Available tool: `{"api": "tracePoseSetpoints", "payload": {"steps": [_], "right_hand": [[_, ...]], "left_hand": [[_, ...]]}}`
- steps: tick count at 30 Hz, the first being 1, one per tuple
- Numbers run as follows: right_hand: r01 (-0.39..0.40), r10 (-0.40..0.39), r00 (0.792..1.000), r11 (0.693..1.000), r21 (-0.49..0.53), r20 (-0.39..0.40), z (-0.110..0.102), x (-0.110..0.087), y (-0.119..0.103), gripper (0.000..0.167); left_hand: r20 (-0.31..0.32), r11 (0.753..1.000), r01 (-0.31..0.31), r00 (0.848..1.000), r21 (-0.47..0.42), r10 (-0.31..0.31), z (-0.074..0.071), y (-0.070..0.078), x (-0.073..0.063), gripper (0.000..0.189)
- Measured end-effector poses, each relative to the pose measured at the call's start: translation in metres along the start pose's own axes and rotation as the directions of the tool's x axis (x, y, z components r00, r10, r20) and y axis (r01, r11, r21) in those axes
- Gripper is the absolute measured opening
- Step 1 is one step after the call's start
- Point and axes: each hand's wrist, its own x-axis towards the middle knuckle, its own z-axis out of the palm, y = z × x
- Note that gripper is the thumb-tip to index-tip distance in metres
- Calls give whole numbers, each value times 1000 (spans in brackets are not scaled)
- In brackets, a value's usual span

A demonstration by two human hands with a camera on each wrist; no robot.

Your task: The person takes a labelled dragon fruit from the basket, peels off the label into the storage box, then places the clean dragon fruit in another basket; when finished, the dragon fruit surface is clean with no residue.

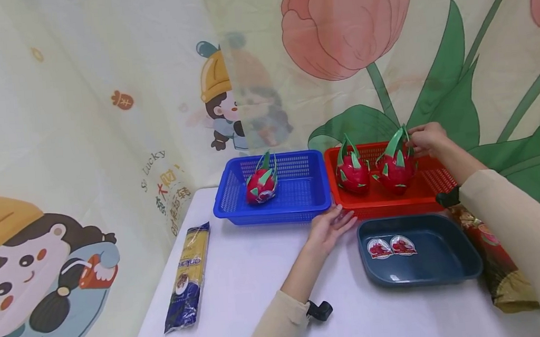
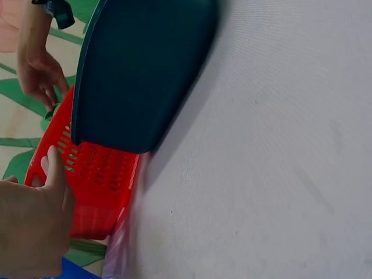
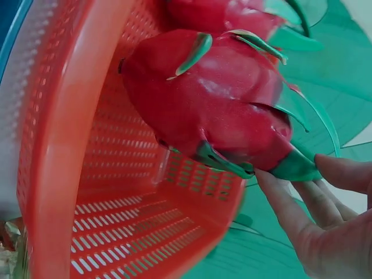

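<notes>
My right hand [image 1: 428, 139] reaches over the back of the red basket [image 1: 387, 209] and pinches a green leaf of the right-hand dragon fruit [image 1: 396, 172] between thumb and fingers. In the right wrist view this dragon fruit [image 3: 203, 99] lies tilted over the basket's perforated inside. A second dragon fruit [image 1: 353, 172] sits to its left in the same basket. At the red basket's front left corner is my left hand [image 1: 327, 230], fingers loosely extended. The left wrist view has its thumb [image 2: 55, 168] against the red wall.
Left of the red basket stands a blue basket [image 1: 273, 210] with one stickered dragon fruit [image 1: 261, 182]. In front is a dark blue tray [image 1: 430, 267] with two round stickers [image 1: 391, 246]. A yellow-and-blue packet [image 1: 188, 278] lies left; a brown-gold bag [image 1: 510, 287] lies right.
</notes>
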Motion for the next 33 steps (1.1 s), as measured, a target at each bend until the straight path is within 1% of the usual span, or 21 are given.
{"api": "tracePoseSetpoints", "payload": {"steps": [4,9,11,13,16,19,23,29,31,33], "right_hand": [[-10,10,1000,1000,-10,7,5,9,5,56],[-8,9,997,1000,-12,80,13,17,11,58],[-16,17,996,1000,-5,87,16,21,12,58],[-21,21,998,1000,-3,64,19,24,13,59],[-13,13,1000,1000,-4,5,25,29,14,59],[5,-6,999,1000,-27,-50,32,33,15,59],[25,-32,995,997,-75,-99,41,38,17,52],[32,-45,993,992,-119,-107,49,40,21,45],[30,-42,993,994,-106,-111,52,39,22,45],[30,-41,990,996,-88,-133,57,38,23,47]], "left_hand": [[21,1000,-5,1000,5,5,-1,-2,2,24],[34,1000,-13,999,23,12,-2,-4,5,14],[38,1000,-13,999,21,12,-2,-4,6,11],[43,1000,-12,999,18,11,-2,-5,7,10],[45,1000,-9,999,16,9,-3,-6,8,11],[42,1000,-9,999,14,8,-3,-6,8,12],[48,1000,-7,999,9,6,-4,-8,8,13],[82,1000,7,997,23,-9,-4,-7,10,16],[84,999,9,996,31,-12,-5,-6,10,17],[80,999,3,997,49,-6,-8,-5,9,22]]}}
